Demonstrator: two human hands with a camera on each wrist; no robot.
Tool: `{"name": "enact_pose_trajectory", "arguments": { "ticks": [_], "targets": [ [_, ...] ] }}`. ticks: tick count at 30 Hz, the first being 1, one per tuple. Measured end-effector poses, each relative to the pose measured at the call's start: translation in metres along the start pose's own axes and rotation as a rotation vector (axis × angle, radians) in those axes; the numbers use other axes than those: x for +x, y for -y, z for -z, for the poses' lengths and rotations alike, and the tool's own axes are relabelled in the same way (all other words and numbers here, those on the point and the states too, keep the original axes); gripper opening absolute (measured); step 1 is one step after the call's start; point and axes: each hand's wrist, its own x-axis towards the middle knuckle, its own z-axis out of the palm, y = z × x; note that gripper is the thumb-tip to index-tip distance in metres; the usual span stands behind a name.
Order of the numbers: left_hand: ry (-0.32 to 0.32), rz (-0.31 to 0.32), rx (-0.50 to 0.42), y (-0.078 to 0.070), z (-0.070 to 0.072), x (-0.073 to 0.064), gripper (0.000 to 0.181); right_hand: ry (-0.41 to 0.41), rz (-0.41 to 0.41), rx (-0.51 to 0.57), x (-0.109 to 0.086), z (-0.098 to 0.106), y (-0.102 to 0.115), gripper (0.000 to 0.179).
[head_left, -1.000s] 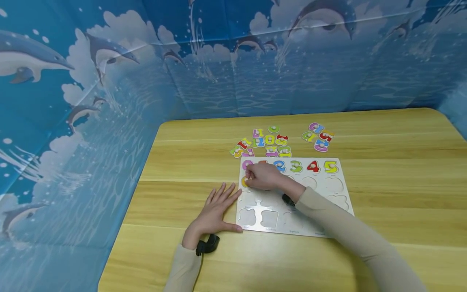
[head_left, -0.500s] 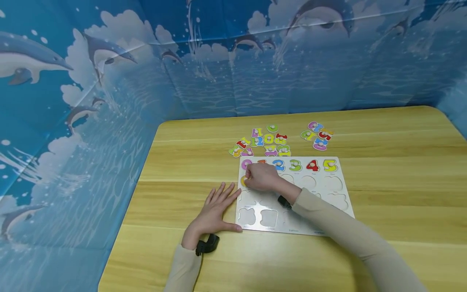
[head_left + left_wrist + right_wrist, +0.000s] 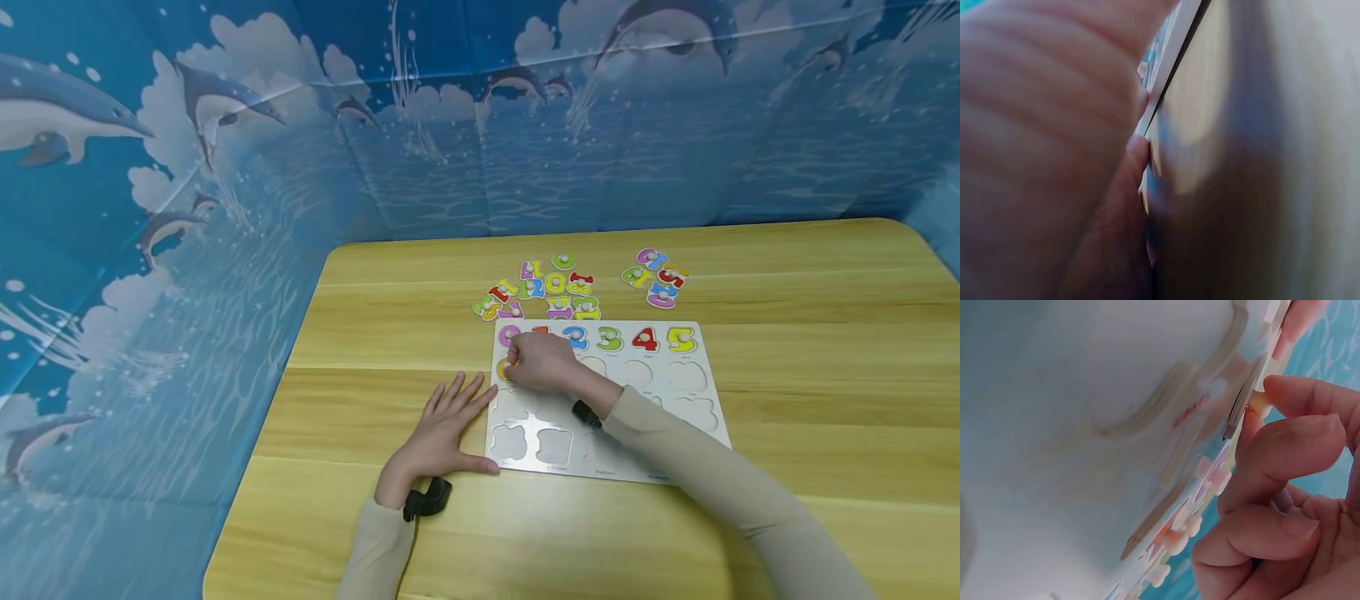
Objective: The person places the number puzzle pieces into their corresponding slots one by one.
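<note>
A white number puzzle board [image 3: 662, 375] lies on the wooden table. In its top row sit knobbed numbers 0 to 5, the 1 partly hidden by the hand. My right hand [image 3: 546, 361] pinches the knob of an orange-yellow puzzle piece [image 3: 501, 370] at the left of the second row; its digit is mostly covered. In the right wrist view, this puzzle piece [image 3: 1245, 403] appears edge-on and slightly tilted at the board, its knob between thumb and forefinger. My left hand [image 3: 435, 442] rests spread on the table, with fingertip and thumb at the board's left edge.
Loose knobbed number pieces [image 3: 555, 285] lie in a cluster behind the board. A smaller group of number pieces [image 3: 662, 295] lies to its right. Bare recesses [image 3: 553, 447] fill the lower rows. A dolphin-printed curtain [image 3: 480, 167] hangs behind the table.
The right hand stays at the second row's left recess, its fingers shifting only slightly on the piece. The left hand has not moved; the head view shifts a little.
</note>
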Motion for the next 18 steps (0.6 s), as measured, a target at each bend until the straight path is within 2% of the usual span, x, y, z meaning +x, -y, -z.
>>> {"name": "enact_pose_trajectory", "arguments": {
  "ticks": [9, 18],
  "targets": [
    [0.002, 0.0, -0.001, 0.0013, -0.0012, 0.0003, 0.106, -0.009, -0.018, 0.009, -0.0017, -0.0025, 0.0019, 0.014],
    [-0.001, -0.009, 0.01, 0.0023, -0.002, -0.0003, 0.106, 0.002, 0.003, -0.052, -0.0012, -0.0035, 0.0024, 0.014]
  ]
}}
